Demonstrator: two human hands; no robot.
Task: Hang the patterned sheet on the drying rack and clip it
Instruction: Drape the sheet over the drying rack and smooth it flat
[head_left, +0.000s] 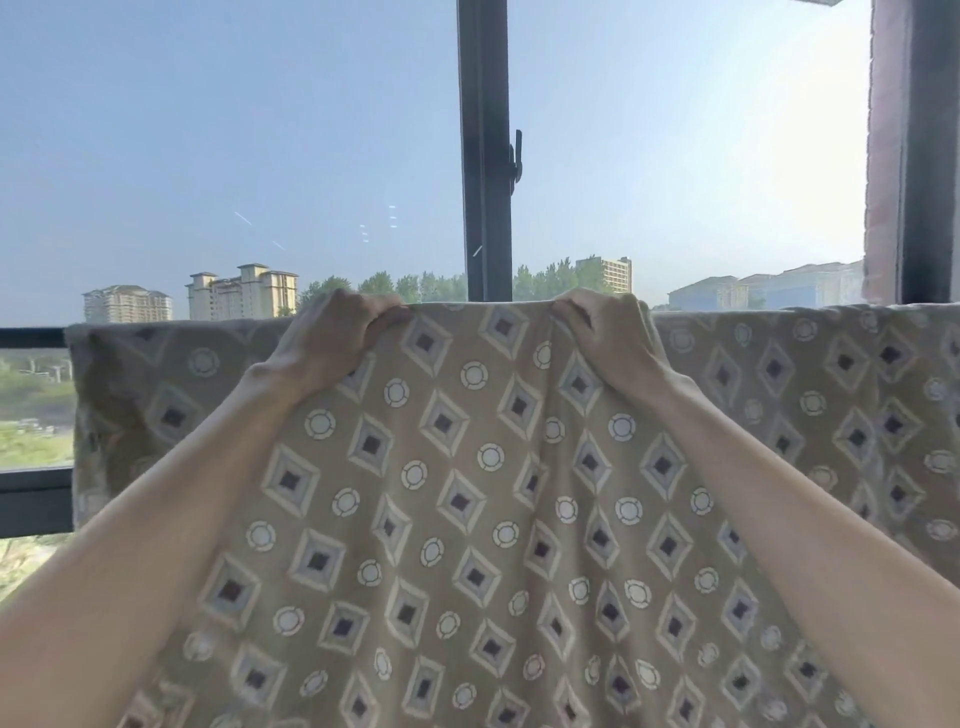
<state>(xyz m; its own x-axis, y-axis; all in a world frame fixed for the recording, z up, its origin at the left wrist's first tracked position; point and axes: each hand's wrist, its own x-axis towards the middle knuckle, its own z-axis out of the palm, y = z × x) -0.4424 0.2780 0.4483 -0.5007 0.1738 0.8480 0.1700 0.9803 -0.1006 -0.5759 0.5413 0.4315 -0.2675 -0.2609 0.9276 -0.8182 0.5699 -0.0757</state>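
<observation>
While our left hand (332, 345) and right hand (608, 338) clench the patterned sheet (467, 493) at its top fold, we judge it soft, light, best gripped there.

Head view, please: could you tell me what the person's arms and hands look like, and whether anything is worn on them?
Everything is bare. The left forearm and right forearm show no sleeves within the frame. The left hand and right hand wear no gloves; no watch, bracelet or ring is visible.
</observation>
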